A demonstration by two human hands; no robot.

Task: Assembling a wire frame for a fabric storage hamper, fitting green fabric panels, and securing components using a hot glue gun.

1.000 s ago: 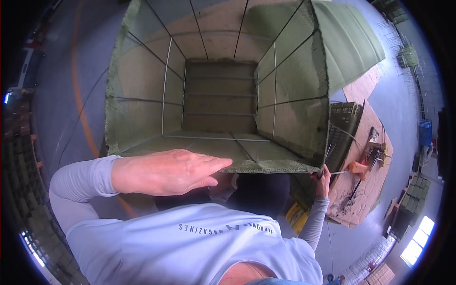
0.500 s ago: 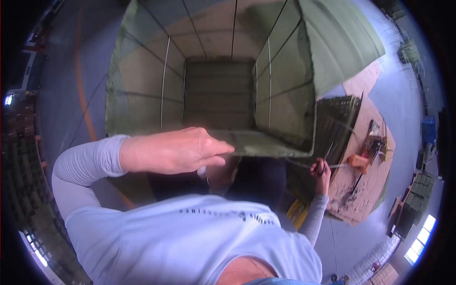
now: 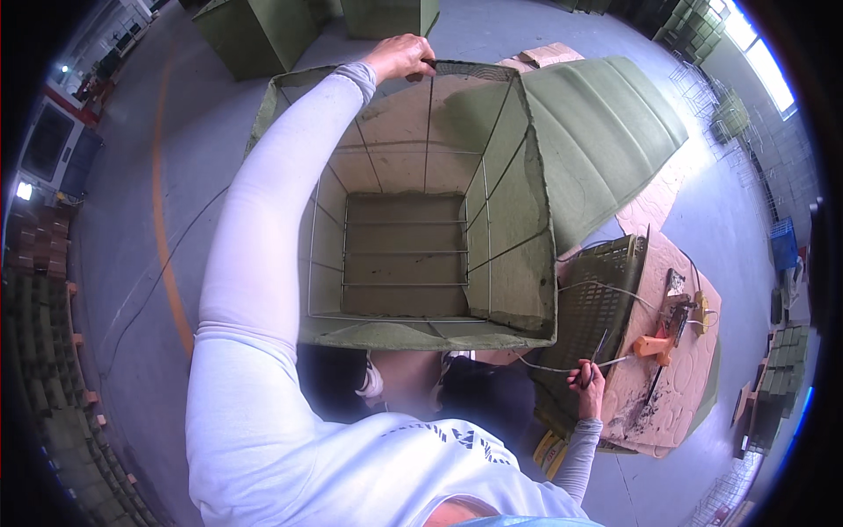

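Two grips were recorded, well apart. The left hand (image 3: 402, 58) clamped the far rim of the green box (image 3: 518, 237) at twelve o'clock, apparently to steady it. The right hand (image 3: 587, 386), between four and five o'clock, held scissors (image 3: 601, 345), seemingly clear of the fabric. The box stood before the torso (image 3: 360, 465), mouth open, rough-edged, lined with a wire frame (image 3: 395, 318), brownish at the bottom.

The box (image 3: 514, 255) stands in the middle of the frame, with the left hand (image 3: 401, 58) on its upper rim (image 3: 479, 68). To the right of it come the crate (image 3: 606, 299), then the cardboard (image 3: 694, 386) with a tool (image 3: 654, 347) on it. Two other boxes (image 3: 250, 39) stand behind, at upper left.
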